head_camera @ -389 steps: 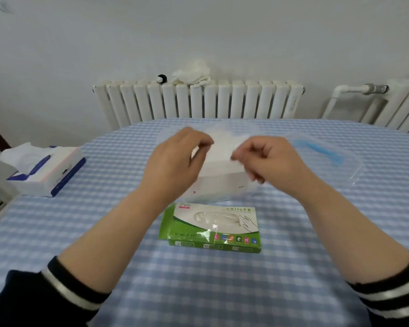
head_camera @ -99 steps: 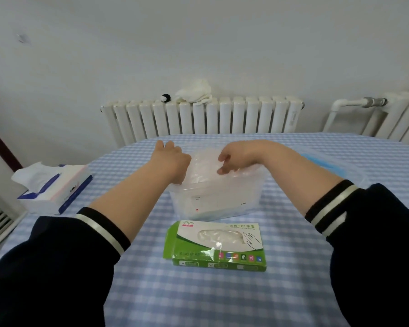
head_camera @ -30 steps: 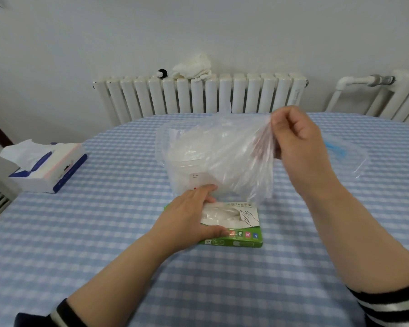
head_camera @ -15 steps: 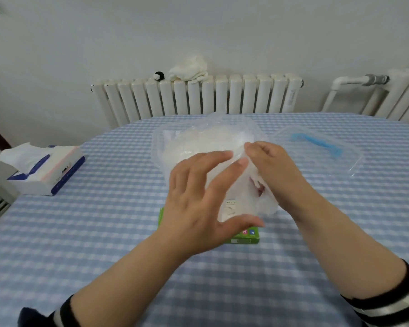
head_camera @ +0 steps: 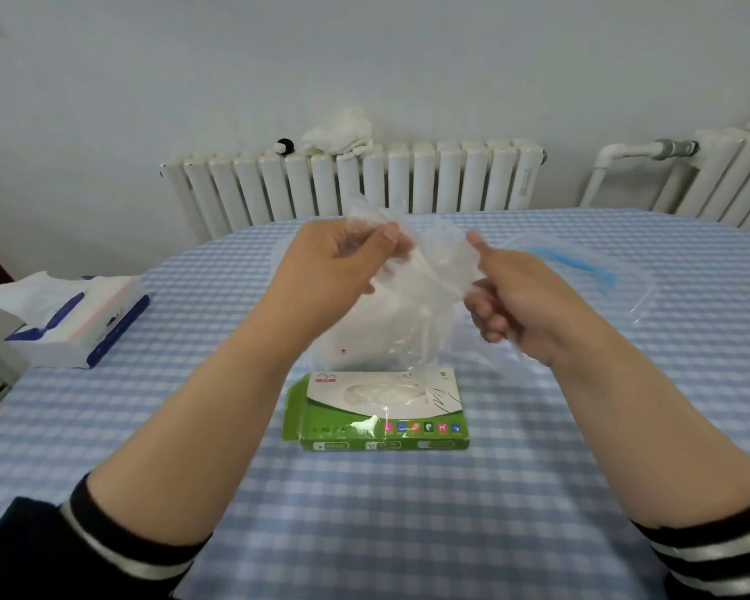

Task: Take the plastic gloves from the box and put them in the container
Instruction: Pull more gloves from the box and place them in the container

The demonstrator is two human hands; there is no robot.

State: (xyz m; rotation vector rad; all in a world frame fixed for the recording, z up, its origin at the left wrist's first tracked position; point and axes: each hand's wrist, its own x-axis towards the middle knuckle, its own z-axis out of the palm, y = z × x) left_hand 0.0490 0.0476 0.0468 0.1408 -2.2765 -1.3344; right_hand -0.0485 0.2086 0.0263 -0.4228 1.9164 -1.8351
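Note:
A clear plastic glove hangs crumpled between both hands above the table. My left hand pinches its upper left part between thumb and fingers. My right hand grips its right side with curled fingers. Behind and below the glove stands the translucent container, mostly hidden by the glove and my left forearm, with white plastic inside. The green and white glove box lies flat on the table in front of the container.
The container's clear lid with a blue handle lies on the checked tablecloth at the right. A tissue box sits at the left table edge. White radiators line the wall behind the table.
My left hand rose from in front of the box and took hold of the glove's left part. The glove now stretches between both hands, higher above the container.

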